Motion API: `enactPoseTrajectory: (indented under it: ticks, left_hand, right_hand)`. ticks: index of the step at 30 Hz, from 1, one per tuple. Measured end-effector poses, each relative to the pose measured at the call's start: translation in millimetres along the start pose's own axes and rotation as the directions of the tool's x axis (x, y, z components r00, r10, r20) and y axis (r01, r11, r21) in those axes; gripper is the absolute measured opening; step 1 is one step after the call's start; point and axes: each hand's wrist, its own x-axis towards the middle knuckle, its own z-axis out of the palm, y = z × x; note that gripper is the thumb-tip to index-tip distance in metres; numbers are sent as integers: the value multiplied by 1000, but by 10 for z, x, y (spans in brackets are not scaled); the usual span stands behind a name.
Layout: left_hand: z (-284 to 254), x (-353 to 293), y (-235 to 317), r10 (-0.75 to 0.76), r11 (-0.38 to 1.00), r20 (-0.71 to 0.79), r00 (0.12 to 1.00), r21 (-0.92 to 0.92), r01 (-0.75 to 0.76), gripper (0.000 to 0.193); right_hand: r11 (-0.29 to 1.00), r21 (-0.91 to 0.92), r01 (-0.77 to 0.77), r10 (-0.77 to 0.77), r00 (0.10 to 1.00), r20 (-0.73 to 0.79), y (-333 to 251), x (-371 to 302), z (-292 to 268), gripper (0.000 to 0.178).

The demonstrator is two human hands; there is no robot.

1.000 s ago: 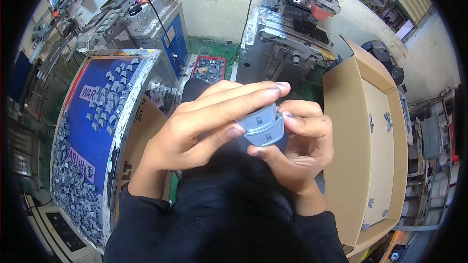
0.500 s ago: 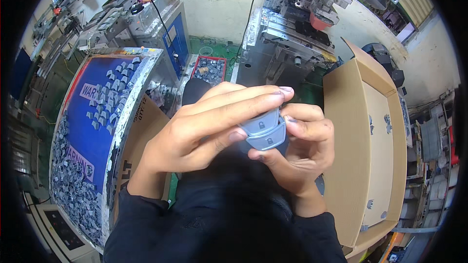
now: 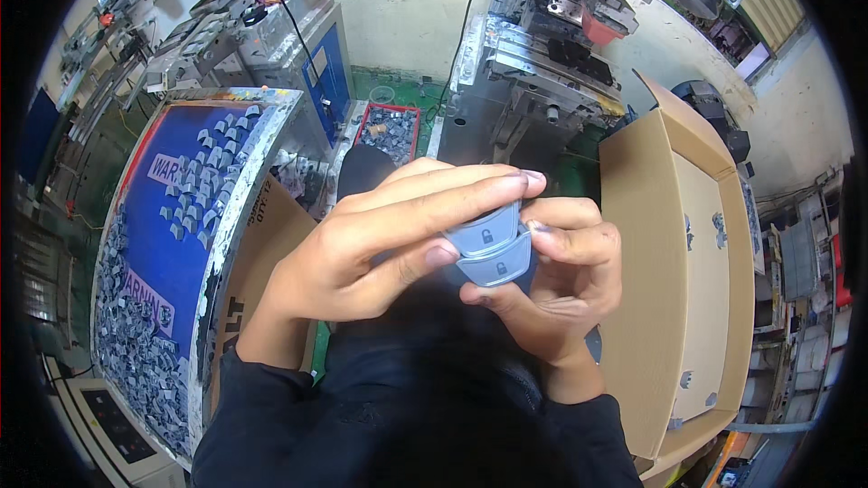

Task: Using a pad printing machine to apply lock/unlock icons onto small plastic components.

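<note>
Two small grey plastic button caps with padlock symbols are held close together in front of my body. My left hand grips the upper cap, its long fingers stretched over the top and its thumb at the cap's left edge. Just below and against it lies the lower cap, pinched at its right end by the thumb and bent fingers of my right hand. The backs of both caps are hidden.
On the left, a blue-topped table carries rows and heaps of similar grey caps. A cardboard box with a few pieces inside stands at right. Ahead are a red crate of grey pieces and a machine.
Both caps have shifted slightly downward, and the gap at their right side looks narrower. My hands keep nearly the same grip. The machine's red cup has moved a little right and up.
</note>
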Motion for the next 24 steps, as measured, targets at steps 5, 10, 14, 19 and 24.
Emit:
enactPoseTrajectory:
  ticks: [5, 10, 14, 19, 24]
  left_hand:
    - [35, -26, -14, -37, 996, -27, 999, -78, 35, 47]
    - [50, -56, -66, -26, 998, -49, 998, -52, 24, 47]
    - [44, -56, -68, -12, 999, -47, 999, -42, 10, 50]
    - [7, -116, -99, -53, 995, -65, 996, -86, 48, 57]
    - [-20, -177, -85, -164, 946, -105, 981, -299, 126, 53]
  right_hand:
    - [1000, -20, 0, 0, 1000, 7, -7, 17, -2, 63]
    - [999, -29, -13, 13, 1000, 3, -4, 12, 7, 62]
    - [1000, -17, -13, 13, 1000, -1, 1, 10, 16, 62]
    - [999, -40, -11, 12, 1000, 21, 16, 28, 16, 61]
    - [998, -62, -16, 18, 999, 40, -40, 52, 5, 58]
